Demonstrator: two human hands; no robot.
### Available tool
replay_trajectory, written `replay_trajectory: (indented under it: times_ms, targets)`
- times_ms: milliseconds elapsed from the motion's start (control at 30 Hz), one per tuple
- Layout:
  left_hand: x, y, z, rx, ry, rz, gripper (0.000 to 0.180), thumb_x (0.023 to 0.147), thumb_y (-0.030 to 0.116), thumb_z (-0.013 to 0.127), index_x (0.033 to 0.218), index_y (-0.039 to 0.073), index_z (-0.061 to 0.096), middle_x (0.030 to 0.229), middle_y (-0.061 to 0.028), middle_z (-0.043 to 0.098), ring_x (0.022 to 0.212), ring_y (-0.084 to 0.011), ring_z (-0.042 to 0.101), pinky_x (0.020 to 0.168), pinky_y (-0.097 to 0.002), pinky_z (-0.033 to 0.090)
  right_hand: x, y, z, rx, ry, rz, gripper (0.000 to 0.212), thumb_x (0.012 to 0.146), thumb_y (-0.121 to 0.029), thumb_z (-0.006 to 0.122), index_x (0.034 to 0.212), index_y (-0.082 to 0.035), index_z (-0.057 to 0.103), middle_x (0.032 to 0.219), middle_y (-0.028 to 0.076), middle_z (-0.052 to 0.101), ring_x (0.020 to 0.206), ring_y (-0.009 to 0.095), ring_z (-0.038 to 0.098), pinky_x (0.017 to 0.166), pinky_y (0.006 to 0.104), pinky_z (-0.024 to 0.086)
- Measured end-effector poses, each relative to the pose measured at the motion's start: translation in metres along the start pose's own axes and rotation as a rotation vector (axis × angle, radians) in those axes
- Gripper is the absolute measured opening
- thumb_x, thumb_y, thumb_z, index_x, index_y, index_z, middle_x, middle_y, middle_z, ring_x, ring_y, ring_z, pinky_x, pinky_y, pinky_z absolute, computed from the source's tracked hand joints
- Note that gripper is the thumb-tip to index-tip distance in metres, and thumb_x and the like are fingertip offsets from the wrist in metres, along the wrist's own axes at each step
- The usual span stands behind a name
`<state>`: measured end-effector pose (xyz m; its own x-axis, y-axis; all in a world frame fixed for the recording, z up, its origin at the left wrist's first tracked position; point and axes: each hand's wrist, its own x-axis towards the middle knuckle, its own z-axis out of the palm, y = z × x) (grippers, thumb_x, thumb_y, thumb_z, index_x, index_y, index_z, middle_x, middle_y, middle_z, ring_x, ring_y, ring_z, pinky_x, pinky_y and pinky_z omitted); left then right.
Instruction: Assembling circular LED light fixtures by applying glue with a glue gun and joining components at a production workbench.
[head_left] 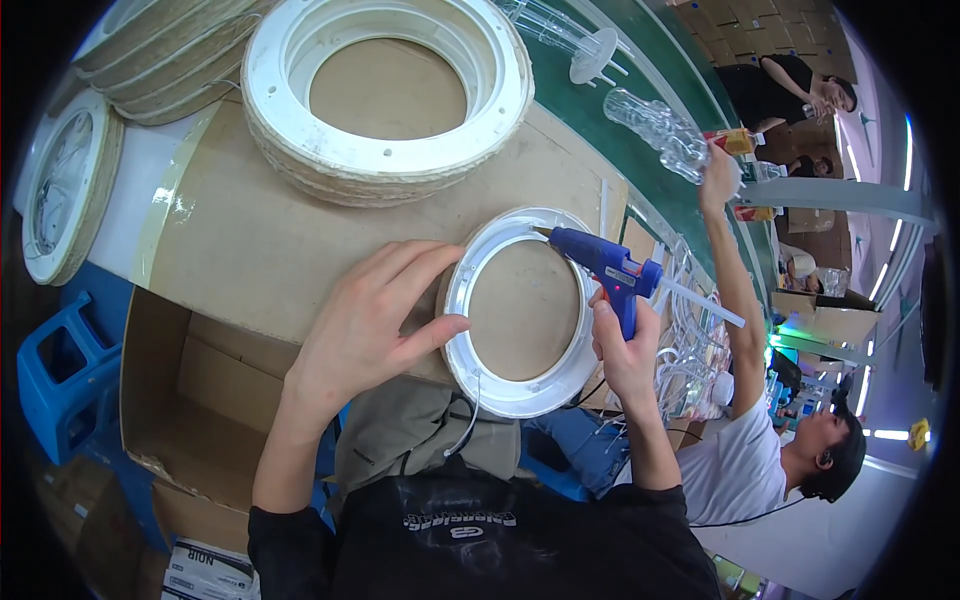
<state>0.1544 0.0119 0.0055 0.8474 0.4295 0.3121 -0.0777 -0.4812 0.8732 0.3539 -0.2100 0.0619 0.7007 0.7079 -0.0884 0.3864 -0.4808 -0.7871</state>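
Note:
A white ring-shaped frame (515, 398) rests at the near edge of the table, with a thin wire hanging from its lower side. My left hand (372, 310) is open at the ring's left side, fingers spread, with its index fingertip and thumb at the rim. In my right hand (628, 345) is a blue hot glue gun (612, 268), gripped by its handle. A small red light shows on the gun, and a translucent glue stick (703, 302) sticks out of its back. Its nozzle points left, over the ring's upper part.
Larger white rings (400, 160) with rough beige sides lie stacked beyond. More rings (65, 190) stand at the left, near an open cardboard box (150, 400) and a blue stool (65, 350). White wires (690, 345) lie to the right. A co-worker (745, 460) reaches toward a clear plastic piece (655, 130).

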Motion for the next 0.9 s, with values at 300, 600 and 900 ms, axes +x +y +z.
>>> replay_trajectory:
  times_ms: [300, 600, 900]
  targets:
    - [0.0001, 0.0006, -0.0004, -0.005, 0.002, 0.001, 0.05, 0.085, 0.027, 0.076, 0.123, -0.001, 0.06, 0.117, -0.0174, 0.064, 0.105, -0.0364, 0.062, 0.092, -0.0432, 0.05, 0.0026, 0.0039, 0.0015, 0.032, 0.007, 0.031, 0.019, 0.1, -0.019, 0.061, 0.102, 0.0, 0.06, 0.065, -0.004, 0.051, 0.049, 0.003, 0.044, 0.044, 0.0206, 0.034]
    - [-0.0005, -0.0002, 0.0003, -0.004, 0.001, -0.005, 0.05, 0.085, 0.027, 0.076, 0.123, -0.001, 0.059, 0.118, -0.0179, 0.064, 0.107, -0.0365, 0.062, 0.093, -0.0434, 0.05, 0.0011, 0.0041, -0.0006, 0.036, -0.016, 0.04, 0.018, 0.1, -0.02, 0.06, 0.1, -0.002, 0.059, 0.065, -0.004, 0.05, 0.05, 0.003, 0.044, 0.045, 0.02, 0.033]
    - [-0.0006, -0.0005, 0.0007, -0.003, 0.002, -0.001, 0.05, 0.085, 0.027, 0.076, 0.124, 0.0, 0.059, 0.118, -0.0176, 0.064, 0.108, -0.0365, 0.061, 0.093, -0.0437, 0.05, -0.0009, 0.0042, -0.0006, 0.009, -0.01, 0.007, 0.017, 0.1, -0.019, 0.061, 0.1, -0.002, 0.06, 0.066, -0.005, 0.05, 0.051, 0.002, 0.044, 0.045, 0.0203, 0.033]
